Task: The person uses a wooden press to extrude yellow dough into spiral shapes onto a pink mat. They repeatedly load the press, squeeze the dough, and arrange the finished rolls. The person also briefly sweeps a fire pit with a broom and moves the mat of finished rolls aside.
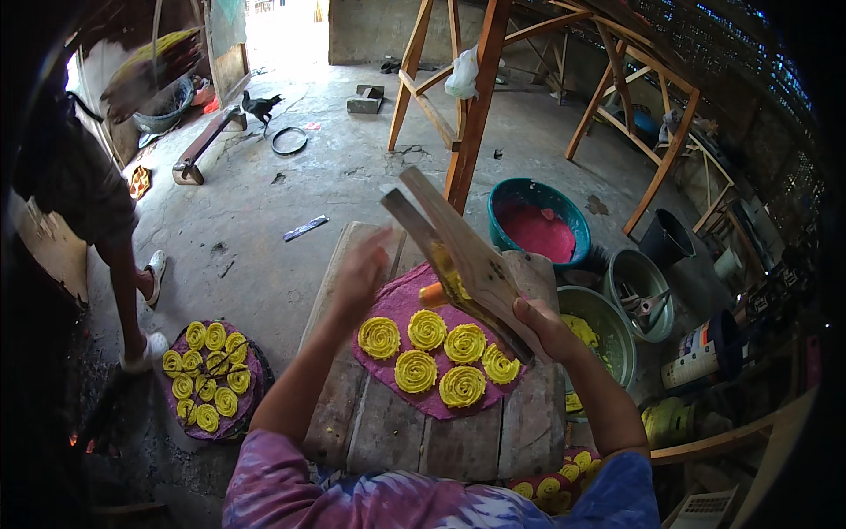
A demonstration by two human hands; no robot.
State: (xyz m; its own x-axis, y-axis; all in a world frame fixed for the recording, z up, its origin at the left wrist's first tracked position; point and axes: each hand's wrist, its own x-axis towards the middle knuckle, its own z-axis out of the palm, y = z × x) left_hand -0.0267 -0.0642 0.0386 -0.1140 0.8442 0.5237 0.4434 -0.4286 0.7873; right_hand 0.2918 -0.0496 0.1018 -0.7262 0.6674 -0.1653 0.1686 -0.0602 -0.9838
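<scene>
My right hand (546,328) grips the lower right end of a wooden two-board press (476,256). Its boards stand apart at the upper left, with yellow paste smeared between them and an orange tube (434,294) sticking out. My left hand (359,271), blurred by motion, is beside the press with fingers stretched upward and nothing visible in it. Below the press, a pink round mat (388,300) lies on a wooden plank table (370,445). It carries several yellow spiral swirls (416,371); the rightmost swirl (500,363) is a partial ring.
At left, another tray of yellow swirls (207,375) sits low beside a standing person (88,176). A teal tub of pink paste (539,220), a green basin with yellow dough (608,339) and a tool basin (639,295) stand right. A wooden trestle (476,115) and a dark bird (261,108) are beyond.
</scene>
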